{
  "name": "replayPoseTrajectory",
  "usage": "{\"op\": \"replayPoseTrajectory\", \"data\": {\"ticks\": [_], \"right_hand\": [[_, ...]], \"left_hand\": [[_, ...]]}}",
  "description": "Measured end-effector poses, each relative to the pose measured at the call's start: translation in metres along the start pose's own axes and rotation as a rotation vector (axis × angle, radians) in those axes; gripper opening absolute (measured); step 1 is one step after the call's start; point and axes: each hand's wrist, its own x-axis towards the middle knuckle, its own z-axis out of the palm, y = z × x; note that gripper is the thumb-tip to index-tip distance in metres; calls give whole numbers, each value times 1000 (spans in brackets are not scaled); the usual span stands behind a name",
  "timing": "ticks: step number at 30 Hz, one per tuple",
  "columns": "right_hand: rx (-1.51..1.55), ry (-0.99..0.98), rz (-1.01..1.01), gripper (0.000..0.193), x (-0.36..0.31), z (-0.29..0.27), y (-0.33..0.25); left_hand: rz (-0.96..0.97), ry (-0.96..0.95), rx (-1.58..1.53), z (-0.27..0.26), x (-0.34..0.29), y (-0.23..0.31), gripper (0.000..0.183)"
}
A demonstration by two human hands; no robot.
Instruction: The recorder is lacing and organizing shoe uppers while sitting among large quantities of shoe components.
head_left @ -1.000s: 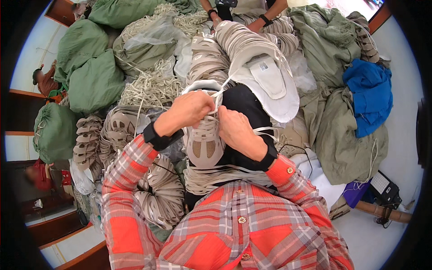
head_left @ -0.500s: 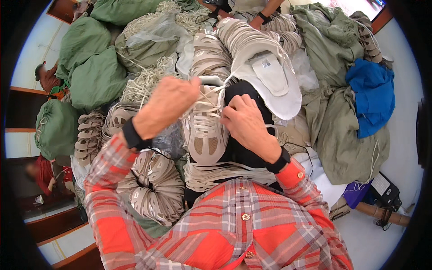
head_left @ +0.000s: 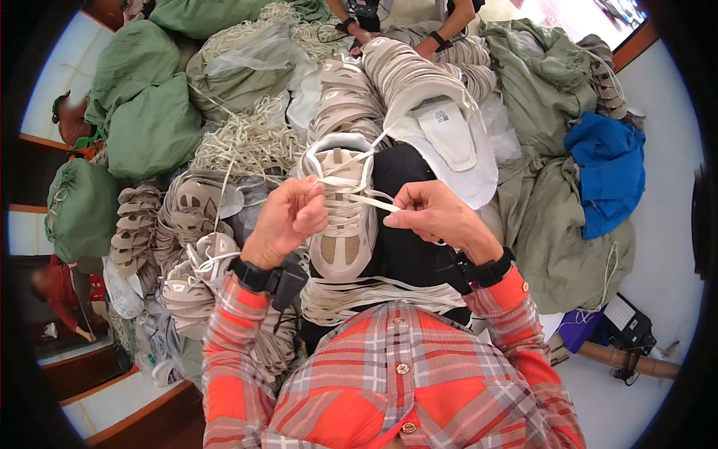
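A beige shoe [head_left: 342, 247] is lying toe-inward before the wearer's plaid shirt [head_left: 359, 367], between both hands. The right hand [head_left: 443, 215] is pinching a flat cream lace [head_left: 380, 203] between thumb and forefinger. The left hand [head_left: 288, 221] is keeping its fingers curled inward, hiding whether they are gripping lace. The top edge is cropping a co-worker's arms [head_left: 455, 22]. A white insole [head_left: 451, 141] is showing a printed square [head_left: 441, 117], too small to read.
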Motion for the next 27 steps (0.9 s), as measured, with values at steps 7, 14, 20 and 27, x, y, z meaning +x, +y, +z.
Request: {"op": "replayPoseTrajectory", "data": {"ticks": [7,14,20,27], "right_hand": [[-314,-157,-346,20,-24,-7,9],[-233,102,-321,18,52,20,11],[-279,140,-596,24,74,33,13],[-822,-246,-581,25,44,64,-24]], "left_hand": [[626,-130,-368,-10,-49,74,19],[1143,-126,210,-60,-286,326,13],[1514,889,333,84,-166,215,9],[936,253,872,45,-212,169,20]]}}
